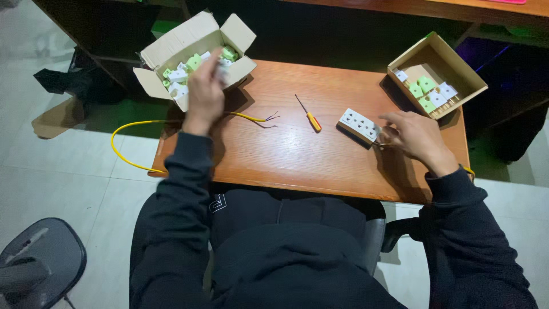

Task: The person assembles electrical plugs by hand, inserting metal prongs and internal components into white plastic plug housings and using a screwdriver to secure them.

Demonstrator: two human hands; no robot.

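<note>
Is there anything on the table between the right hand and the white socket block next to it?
Nothing visible. The right hand is directly beside the white socket block, its fingers at the block's near end. The screwdriver lies apart, on the block's other side.

A white socket strip [358, 125] lies tilted on the worktop [297, 154]; small green-and-white socket modules [182, 73] fill the open cardboard box [171, 48].
</note>
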